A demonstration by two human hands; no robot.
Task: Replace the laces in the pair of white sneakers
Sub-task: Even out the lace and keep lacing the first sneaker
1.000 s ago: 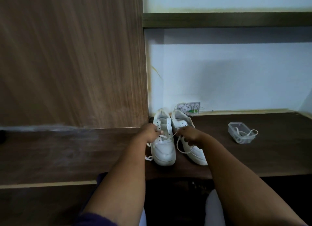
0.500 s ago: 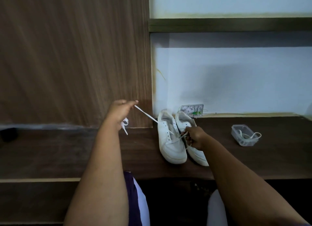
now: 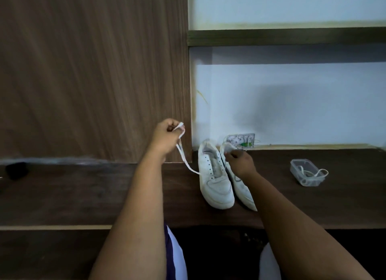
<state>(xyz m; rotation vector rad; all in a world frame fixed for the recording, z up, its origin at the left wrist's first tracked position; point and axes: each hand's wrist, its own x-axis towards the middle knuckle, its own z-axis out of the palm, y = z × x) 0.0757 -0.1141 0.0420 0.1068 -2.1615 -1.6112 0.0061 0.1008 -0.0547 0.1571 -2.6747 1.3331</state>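
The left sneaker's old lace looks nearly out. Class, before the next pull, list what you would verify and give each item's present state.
1. Left hand has a firm grip on the old lace: ok, fingers curled round it.
2. Lace fully free of the left sneaker: cannot tell; it reaches the sneaker's side, eyelets look empty.
3. Right hand steadies a shoe: cannot tell; it is at the collar of the right sneaker, its grip hidden.
4. Both sneakers sit flat on the shelf: ok.
5. Replacement laces ready: ok, white laces lie in the clear container.
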